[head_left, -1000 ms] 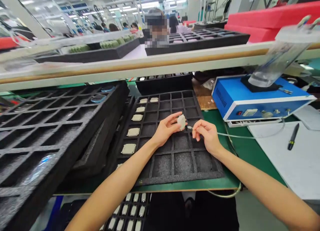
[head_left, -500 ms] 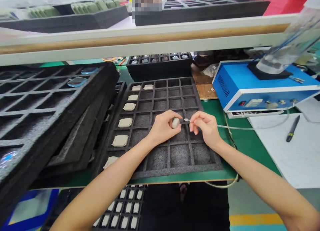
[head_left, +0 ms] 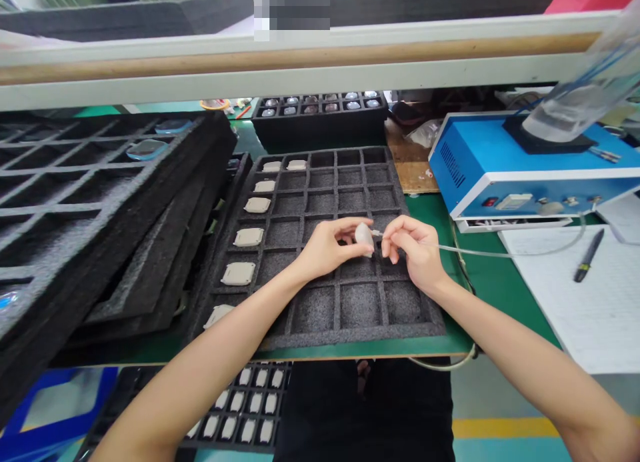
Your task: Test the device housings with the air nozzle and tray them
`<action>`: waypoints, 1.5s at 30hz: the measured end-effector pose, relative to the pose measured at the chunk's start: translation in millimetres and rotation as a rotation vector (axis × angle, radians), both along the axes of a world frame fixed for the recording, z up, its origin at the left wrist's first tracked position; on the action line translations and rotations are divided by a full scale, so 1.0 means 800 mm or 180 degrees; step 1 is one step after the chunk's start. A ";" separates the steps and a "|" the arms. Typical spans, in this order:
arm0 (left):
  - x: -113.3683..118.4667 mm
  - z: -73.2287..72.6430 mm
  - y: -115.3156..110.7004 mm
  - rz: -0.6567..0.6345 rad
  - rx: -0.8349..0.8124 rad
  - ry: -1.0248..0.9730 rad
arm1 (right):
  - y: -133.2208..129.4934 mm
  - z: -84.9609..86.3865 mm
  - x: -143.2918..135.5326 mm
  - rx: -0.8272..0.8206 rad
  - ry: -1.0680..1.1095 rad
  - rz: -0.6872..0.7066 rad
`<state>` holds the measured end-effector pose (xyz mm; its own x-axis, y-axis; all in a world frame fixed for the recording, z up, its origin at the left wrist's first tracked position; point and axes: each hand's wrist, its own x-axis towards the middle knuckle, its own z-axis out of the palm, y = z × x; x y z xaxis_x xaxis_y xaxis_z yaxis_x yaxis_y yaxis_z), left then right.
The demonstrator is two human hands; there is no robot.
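Note:
Between the thumb and fingers of my left hand (head_left: 334,245) is a small beige casing (head_left: 365,236), turned partly on edge. My right hand (head_left: 412,250) pinches the end of a thin clear tube (head_left: 490,251), whose small pale tip (head_left: 377,233) points left at the casing. Tip and casing meet or nearly meet; I cannot tell which. Both hands are above a black foam tray (head_left: 360,309) with square compartments. Similar beige casings (head_left: 238,273) lie down its left column, and one more casing (head_left: 297,165) sits in the back row.
A blue box (head_left: 540,162) with a clear cylinder (head_left: 565,112) stands at the right, the tube running to its front. Paper (head_left: 530,289) and a pen (head_left: 589,255) lie nearby. Stacked foam trays (head_left: 165,249) lean at the left. A rail (head_left: 320,55) crosses behind.
My left hand has turned the casing and brought it right, closer to the tube's tip. The right hand keeps its pinch on the tube. The view has tilted slightly downward.

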<state>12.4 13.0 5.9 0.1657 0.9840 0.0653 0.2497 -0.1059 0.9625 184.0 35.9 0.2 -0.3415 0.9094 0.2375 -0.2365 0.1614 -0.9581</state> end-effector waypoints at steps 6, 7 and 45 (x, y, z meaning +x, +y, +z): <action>0.000 0.004 0.000 0.0327 -0.0486 -0.0998 | 0.000 0.000 0.000 -0.0001 -0.0011 0.0047; 0.000 0.003 -0.001 0.0257 -0.0550 -0.1191 | 0.000 0.000 0.000 0.0010 -0.0009 0.0058; 0.000 -0.005 0.004 -0.0269 -0.0385 -0.1522 | -0.002 0.001 -0.001 0.0306 -0.0005 -0.0134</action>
<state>12.5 16.1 1.7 0.2245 0.9737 0.0397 -0.2273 0.0127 0.9737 183.6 34.2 1.1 -0.3039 0.8960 0.3238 -0.2260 0.2623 -0.9381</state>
